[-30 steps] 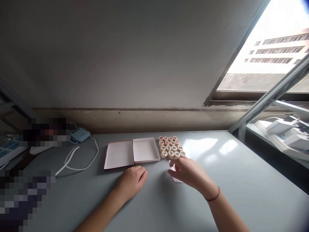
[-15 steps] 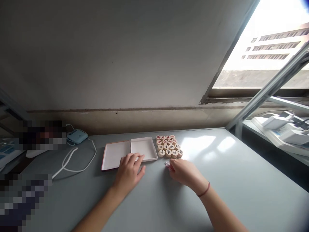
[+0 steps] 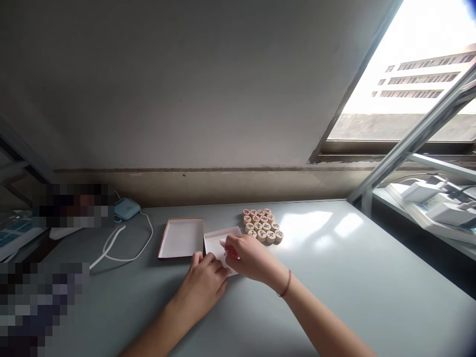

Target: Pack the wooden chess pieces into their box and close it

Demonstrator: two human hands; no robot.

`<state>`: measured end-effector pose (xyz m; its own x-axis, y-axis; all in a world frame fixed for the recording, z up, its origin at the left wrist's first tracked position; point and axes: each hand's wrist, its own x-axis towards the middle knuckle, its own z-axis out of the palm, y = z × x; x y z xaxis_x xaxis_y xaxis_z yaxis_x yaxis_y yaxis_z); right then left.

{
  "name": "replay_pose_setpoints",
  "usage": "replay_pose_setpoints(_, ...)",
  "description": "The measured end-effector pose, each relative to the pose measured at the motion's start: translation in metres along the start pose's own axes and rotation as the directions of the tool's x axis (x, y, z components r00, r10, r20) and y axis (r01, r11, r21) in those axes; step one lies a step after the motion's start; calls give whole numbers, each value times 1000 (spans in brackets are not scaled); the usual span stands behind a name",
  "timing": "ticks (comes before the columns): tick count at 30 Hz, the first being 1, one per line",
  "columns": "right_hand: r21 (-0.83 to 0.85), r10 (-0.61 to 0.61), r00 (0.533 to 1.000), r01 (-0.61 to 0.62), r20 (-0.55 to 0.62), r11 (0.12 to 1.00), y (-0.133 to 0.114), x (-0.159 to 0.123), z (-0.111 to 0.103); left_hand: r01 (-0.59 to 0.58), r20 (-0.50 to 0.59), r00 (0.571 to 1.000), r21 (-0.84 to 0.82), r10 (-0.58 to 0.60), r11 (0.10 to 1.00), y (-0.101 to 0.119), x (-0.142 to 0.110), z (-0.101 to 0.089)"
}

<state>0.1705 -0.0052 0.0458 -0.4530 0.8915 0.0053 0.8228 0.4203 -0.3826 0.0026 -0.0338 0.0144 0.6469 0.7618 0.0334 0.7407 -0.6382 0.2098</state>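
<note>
Since last frame, our R hand [image 3: 250,255] is further left, over the white tray [image 3: 213,243], which itself sits lower, btm-ctr of frame. R fingers pinch a small pinkish packet [image 3: 231,252] over the tray. Our L hand [image 3: 204,282] touches tray's near edge, fingers curled; can't tell if gripping. Red-edged lid [image 3: 182,239] lies just left of tray, game pieces [image 3: 264,225] upper right.

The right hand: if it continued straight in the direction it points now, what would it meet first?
Probably the far-left wall of the white tray, as the right hand points there. Its height is unclear; passing above, it might reach the red-edged tray.
</note>
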Motion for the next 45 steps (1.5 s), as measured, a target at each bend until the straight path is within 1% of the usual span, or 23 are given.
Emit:
replay_pose_setpoints(3, -84, -40, 996, 47, 78, 995, 1, 14, 21, -16, 28, 999, -40, 18, 999, 1, -5, -8)
replay_pose_setpoints(6, -78, -60, 996, 66, 67, 995, 7, 15, 35, 10, 11, 1000, -106, -9, 994, -7, -6, -15)
replay_pose_setpoints(7, -64, -62, 997, 65, 47, 996, 9, 13, 38, 31, -11, 999, -112, -32, 993, -12, -5, -16)
replay_pose_setpoints(9, -40, -52, 999, 53, 9, 998, 11, 10, 41, 133, -126, 982, -64, -140, 989, -23, -1, -13)
replay_pose_setpoints(11, -33, -33, 999, 33, -20, 999, 12, 8, 45, 236, -267, 936, -6, -229, 972, -35, 5, -6)
replay_pose_setpoints(12, -35, -24, 999, 23, -31, 999, 13, 8, 47, 259, -303, 922, 15, -242, 966, -41, 8, -2)
replay_pose_setpoints(13, -38, -17, 999, 15, -41, 999, 12, 8, 48, 274, -322, 913, 26, -251, 961, -46, 10, 3)
replay_pose_setpoints(16, -33, -19, 998, 17, -60, 999, 11, 8, 51, 279, -339, 906, 30, -253, 960, -54, 15, 14)
replay_pose_setpoints(19, 14, -49, 995, 50, -92, 999, 13, 6, 46, 268, -334, 910, 18, -247, 963, -56, 17, 19)
replay_pose_setpoints(21, 42, -56, 986, 64, -158, 997, 19, 8, 37, 264, -330, 912, 12, -245, 965, -57, 18, 20)
replay_pose_setpoints(22, 40, -35, 978, 44, -204, 998, 23, 11, 31, 257, -330, 913, 11, -239, 966, -57, 18, 20)
replay_pose_setpoints(23, 27, 9, 968, -2, -249, 1000, 28, 16, 24, 246, -332, 915, 11, -228, 969, -57, 18, 20)
replay_pose_setpoints(24, 2, 73, 954, -76, -290, 997, 34, 22, 17, 233, -335, 917, 11, -215, 973, -57, 17, 20)
replay_pose_setpoints(25, -25, 161, 935, -178, -317, 984, 41, 29, 11, 219, -338, 919, 11, -203, 976, -57, 17, 20)
replay_pose_setpoints(26, -58, 246, 915, -278, -319, 959, 47, 37, 5, 206, -338, 922, 8, -191, 979, -56, 16, 20)
replay_pose_setpoints(28, -137, 369, 892, -413, -262, 900, 58, 55, -2, 184, -333, 927, -2, -174, 983, -56, 15, 20)
replay_pose_setpoints(30, -200, 451, 874, -482, -184, 853, 64, 70, -6, 170, -320, 933, -14, -165, 985, -57, 13, 19)
replay_pose_setpoints(33, -230, 491, 863, -504, -114, 832, 67, 82, -4, 149, -304, 941, -25, -149, 989, -58, 10, 17)
replay_pose_setpoints(37, -230, 505, 859, -511, -87, 828, 68, 89, -2, 120, -296, 947, -35, -125, 992, -59, 9, 16)
replay_pose_setpoints(40, -223, 507, 859, -509, -71, 831, 69, 93, -5, 102, -302, 947, -41, -110, 994, -59, 9, 16)
replay_pose_setpoints(42, -210, 487, 870, -491, -75, 845, 68, 94, -8, 92, -303, 948, -44, -101, 995, -59, 9, 16)
replay_pose_setpoints(45, -172, 389, 914, -404, -115, 898, 57, 83, -12, 91, -297, 949, -51, -102, 995, -60, 9, 16)
